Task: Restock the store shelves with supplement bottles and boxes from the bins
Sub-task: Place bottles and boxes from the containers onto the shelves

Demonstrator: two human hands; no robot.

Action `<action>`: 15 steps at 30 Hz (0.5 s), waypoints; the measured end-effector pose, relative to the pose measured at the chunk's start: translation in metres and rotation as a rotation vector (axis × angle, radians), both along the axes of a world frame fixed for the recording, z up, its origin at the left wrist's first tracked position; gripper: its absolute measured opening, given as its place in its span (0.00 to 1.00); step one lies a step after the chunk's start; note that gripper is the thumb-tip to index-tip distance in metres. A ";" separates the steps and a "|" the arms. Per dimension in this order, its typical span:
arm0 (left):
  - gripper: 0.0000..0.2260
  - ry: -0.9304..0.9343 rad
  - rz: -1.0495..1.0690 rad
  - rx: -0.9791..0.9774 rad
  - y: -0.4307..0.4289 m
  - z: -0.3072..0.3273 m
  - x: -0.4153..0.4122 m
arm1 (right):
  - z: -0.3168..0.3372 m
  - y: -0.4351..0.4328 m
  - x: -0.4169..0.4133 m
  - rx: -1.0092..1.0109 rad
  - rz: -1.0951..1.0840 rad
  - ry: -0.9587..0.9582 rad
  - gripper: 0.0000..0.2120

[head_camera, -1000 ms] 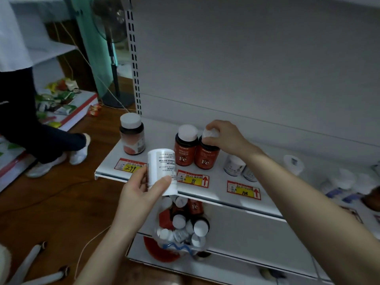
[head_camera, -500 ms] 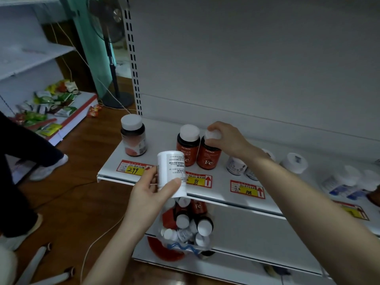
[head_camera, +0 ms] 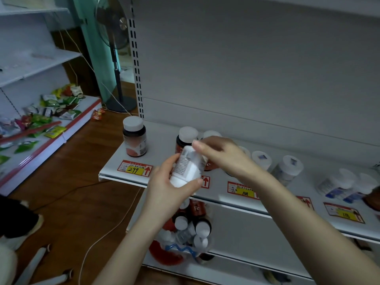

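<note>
My left hand (head_camera: pixel 170 190) grips a white plastic supplement bottle with a printed label (head_camera: pixel 188 165), tilted, just in front of the white metal shelf (head_camera: pixel 117 164) and its red-brown white-capped bottles (head_camera: pixel 187 133). My right hand (head_camera: pixel 224 157) touches the bottle's upper end with its fingertips; whether they pinch it, I cannot tell.

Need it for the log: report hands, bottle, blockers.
Left hand grips white bottle, tilted. Right hand pinches its upper end. Fe bottles stand right behind.
</note>
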State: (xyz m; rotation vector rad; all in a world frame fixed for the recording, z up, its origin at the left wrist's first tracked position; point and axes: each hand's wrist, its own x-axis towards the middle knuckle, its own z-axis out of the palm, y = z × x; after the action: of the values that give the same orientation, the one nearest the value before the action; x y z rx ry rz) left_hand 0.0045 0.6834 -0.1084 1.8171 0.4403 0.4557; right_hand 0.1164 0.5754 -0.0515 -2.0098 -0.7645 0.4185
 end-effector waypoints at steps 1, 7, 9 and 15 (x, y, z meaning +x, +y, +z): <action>0.38 0.004 -0.004 0.029 -0.002 0.000 0.001 | -0.002 -0.002 -0.002 0.016 -0.015 0.022 0.12; 0.38 -0.027 -0.023 -0.209 -0.008 0.000 0.000 | -0.010 -0.021 0.001 0.343 -0.215 0.339 0.03; 0.31 -0.046 -0.031 -0.324 -0.010 0.000 0.000 | -0.014 -0.026 0.001 0.398 -0.246 0.381 0.06; 0.21 -0.176 -0.029 -0.357 -0.015 0.007 -0.001 | -0.021 -0.044 0.002 0.274 -0.052 0.298 0.20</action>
State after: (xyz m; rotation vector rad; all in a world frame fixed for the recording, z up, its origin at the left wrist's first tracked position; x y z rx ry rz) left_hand 0.0031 0.6682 -0.1015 1.4246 0.3476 0.4797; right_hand 0.1183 0.5312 -0.0728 -1.6608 -0.5494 0.5380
